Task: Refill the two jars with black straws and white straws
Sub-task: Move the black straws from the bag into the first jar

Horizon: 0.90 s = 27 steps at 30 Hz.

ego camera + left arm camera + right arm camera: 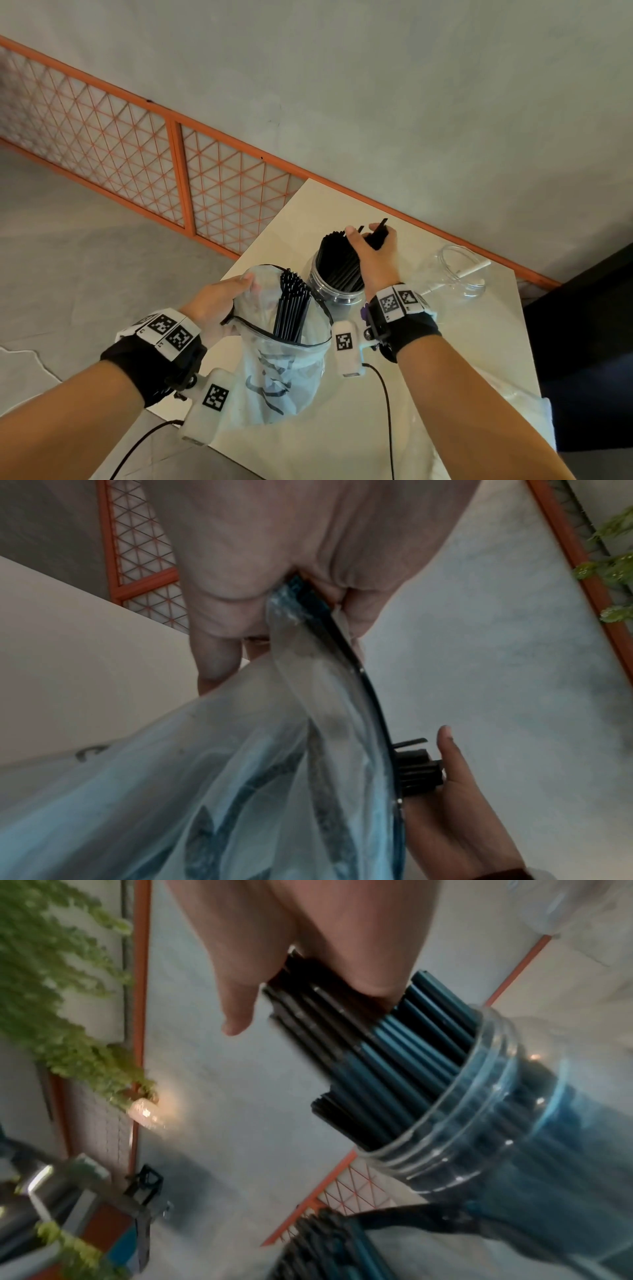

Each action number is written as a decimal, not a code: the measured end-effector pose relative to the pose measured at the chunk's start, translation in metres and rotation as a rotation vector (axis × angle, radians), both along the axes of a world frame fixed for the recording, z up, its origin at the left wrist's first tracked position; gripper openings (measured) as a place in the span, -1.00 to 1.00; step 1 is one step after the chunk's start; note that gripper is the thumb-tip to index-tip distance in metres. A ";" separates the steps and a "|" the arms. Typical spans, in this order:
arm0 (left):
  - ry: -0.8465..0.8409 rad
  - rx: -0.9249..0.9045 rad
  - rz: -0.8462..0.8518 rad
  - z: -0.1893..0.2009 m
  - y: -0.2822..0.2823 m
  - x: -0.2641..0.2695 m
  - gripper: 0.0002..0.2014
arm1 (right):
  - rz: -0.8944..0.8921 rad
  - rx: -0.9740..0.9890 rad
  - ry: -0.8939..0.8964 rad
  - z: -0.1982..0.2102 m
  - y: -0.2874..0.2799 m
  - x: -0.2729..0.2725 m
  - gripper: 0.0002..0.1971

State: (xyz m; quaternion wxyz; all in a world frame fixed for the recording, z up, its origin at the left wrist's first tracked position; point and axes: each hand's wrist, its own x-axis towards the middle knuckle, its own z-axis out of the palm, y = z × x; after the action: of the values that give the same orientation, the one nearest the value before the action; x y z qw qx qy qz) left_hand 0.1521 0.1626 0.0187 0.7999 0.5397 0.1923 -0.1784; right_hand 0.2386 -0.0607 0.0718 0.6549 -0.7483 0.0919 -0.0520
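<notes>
Cream-coloured tabletop (pixel 394 394) is used as the work surface, with everything kept toward its far left corner, presumably so both hands can reach. A clear plastic bag (pixel 274 370) with dark print and a black-edged mouth is held up at the table's left edge; its rim is pinched by the left hand (pixel 219 301), apparently so the mouth is kept open and the supply inside stays reachable. Just beside the bag, touching or nearly so, a clear jar (pixel 329 294) stands upright and is packed with black straws (pixel 337 263) that rise above its threaded neck. Well to the right, a second clear jar (pixel 462 274) stands nearly empty, with what looks like a single white straw (pixel 474 267) leaning in it, so the white refill is judged still to be done. A smaller bunch of black straws in the bag (pixel 291 305) is left standing on end. The upper ends of a bunch in the first jar are grasped by the right hand (pixel 375 257), fingers curled round them, probably to seat them among the rest.
</notes>
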 end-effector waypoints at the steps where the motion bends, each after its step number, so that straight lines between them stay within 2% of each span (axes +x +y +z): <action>1: -0.005 -0.005 -0.006 0.000 0.000 0.000 -0.80 | 0.033 -0.007 -0.006 -0.002 0.000 -0.001 -0.49; 4: -0.013 -0.001 -0.008 -0.003 0.002 0.001 -0.80 | 0.083 -0.062 -0.093 -0.006 -0.003 -0.003 -0.62; 8: -0.012 -0.001 -0.022 -0.002 0.002 0.001 -0.74 | 0.063 -0.430 -0.312 -0.015 -0.011 -0.003 -0.71; 10: -0.013 0.005 -0.010 -0.002 0.001 0.000 -0.78 | 0.038 -0.541 -0.391 -0.018 -0.016 -0.002 -0.69; 14: 0.000 0.047 0.021 -0.001 -0.003 0.000 -0.75 | 0.138 -0.503 -0.397 -0.017 -0.018 -0.004 -0.44; 17: 0.001 0.042 0.021 0.001 -0.003 0.000 -0.70 | 0.203 -0.542 -0.418 -0.017 -0.015 -0.001 -0.55; 20: 0.006 0.042 0.015 0.004 -0.002 -0.001 -0.71 | 0.187 -0.635 -0.556 -0.019 -0.012 0.004 -0.75; 21: 0.008 0.040 0.010 0.004 -0.002 -0.001 -0.72 | 0.176 -0.638 -0.570 -0.020 -0.012 0.005 -0.73; 25: 0.027 0.034 0.006 0.005 -0.002 -0.001 -0.76 | 0.251 -0.673 -0.491 -0.018 -0.008 0.010 -0.30; 27: 0.029 0.036 0.010 0.006 -0.004 -0.001 -0.77 | 0.338 -0.765 -0.464 -0.016 -0.006 0.014 -0.28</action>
State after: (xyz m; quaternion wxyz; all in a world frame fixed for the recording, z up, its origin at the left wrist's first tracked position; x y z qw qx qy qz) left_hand 0.1508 0.1591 0.0243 0.7882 0.5503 0.2098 -0.1787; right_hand 0.2525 -0.0663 0.0555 0.3348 -0.9089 -0.2053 -0.1406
